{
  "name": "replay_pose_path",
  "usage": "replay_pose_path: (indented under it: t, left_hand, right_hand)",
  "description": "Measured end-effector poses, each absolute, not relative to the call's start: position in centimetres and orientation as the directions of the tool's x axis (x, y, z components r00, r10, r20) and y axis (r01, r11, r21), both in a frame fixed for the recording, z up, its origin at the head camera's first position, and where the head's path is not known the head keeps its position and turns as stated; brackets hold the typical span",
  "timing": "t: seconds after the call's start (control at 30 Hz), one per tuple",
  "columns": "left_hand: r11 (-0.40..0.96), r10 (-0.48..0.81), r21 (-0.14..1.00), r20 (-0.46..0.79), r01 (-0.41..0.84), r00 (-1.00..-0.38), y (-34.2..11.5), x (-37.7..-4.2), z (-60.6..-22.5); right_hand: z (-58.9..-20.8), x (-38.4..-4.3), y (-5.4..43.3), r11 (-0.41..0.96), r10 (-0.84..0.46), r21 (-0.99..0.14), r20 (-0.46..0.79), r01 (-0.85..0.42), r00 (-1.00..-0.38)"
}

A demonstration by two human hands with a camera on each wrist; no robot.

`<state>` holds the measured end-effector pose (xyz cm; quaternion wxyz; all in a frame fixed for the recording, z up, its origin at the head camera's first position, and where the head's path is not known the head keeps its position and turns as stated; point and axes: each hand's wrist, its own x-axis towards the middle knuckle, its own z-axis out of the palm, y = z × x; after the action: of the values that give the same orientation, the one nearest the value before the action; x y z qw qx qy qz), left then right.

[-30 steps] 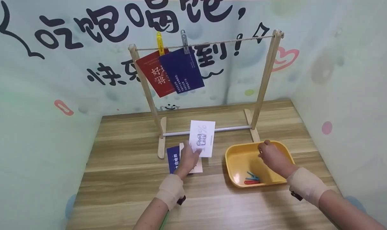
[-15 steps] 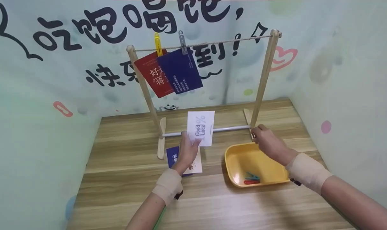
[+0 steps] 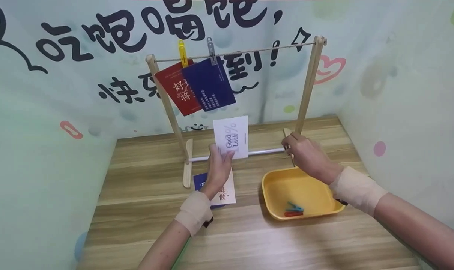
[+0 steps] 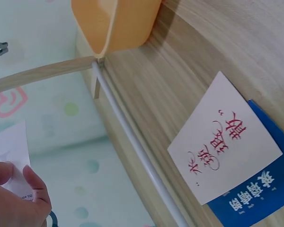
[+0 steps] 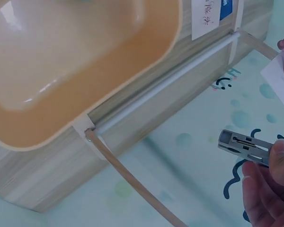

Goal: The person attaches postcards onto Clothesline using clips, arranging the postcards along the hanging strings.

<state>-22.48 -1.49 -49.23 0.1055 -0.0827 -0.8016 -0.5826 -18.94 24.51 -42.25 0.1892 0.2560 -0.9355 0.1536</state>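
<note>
My left hand [image 3: 220, 168] pinches a white "Good Luck" card [image 3: 234, 137] by its lower edge, raised in front of the wooden rack [image 3: 310, 86]. In the right wrist view, a grey clothespin [image 5: 244, 145] sits between the thumb and fingers of my right hand [image 5: 272, 184]. That hand is above the far side of the yellow tray in the head view, where the clothespin is hard to make out. From the rack's string [image 3: 257, 50] hang a red card [image 3: 176, 88], under a yellow clothespin [image 3: 183, 53], and a dark blue card [image 3: 210, 86], under another grey clothespin [image 3: 211, 50].
On the table [image 3: 144, 225], a white card with red writing [image 4: 225, 142] overlaps a blue card [image 4: 255, 198]. The yellow tray [image 3: 266, 191] at the right contains a teal clothespin [image 3: 295, 207] and a red one [image 3: 293, 214]. A pale bar [image 3: 266, 152] joins the rack's feet.
My left hand has lifted the white card upward, off the cards on the table. My right hand has moved from over the tray up and left toward the rack.
</note>
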Motion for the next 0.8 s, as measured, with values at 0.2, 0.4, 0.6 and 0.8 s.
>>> replay_pose_path:
  t: [0.2,0.4,0.6,0.8]
  left_hand:
    - [0.342,-0.009,0.911,0.249,0.231,-0.968,-1.2,-23.1,-47.8]
    - [0.306,-0.019,0.926,0.24,0.223,-0.971,-1.1,-23.8,-46.6]
    - [0.301,-0.026,0.92,0.272,0.252,-0.962,-0.8,-24.5,-45.6]
    - [0.324,-0.041,0.925,0.221,0.196,-0.974,-0.6,-25.2,-44.6]
  right_hand:
    - [-40.1,-19.6,23.9,0.782,-0.421,-0.205,0.521,-0.588,-0.742]
    - [-37.8,-20.6,23.0,0.699,-0.472,-0.133,0.653,-0.703,-0.593]
    - [-35.9,-21.4,22.5,0.675,-0.464,-0.169,0.66,-0.718,-0.591]
    - [-33.7,-22.5,22.0,0.665,-0.426,-0.236,0.66,-0.709,-0.619]
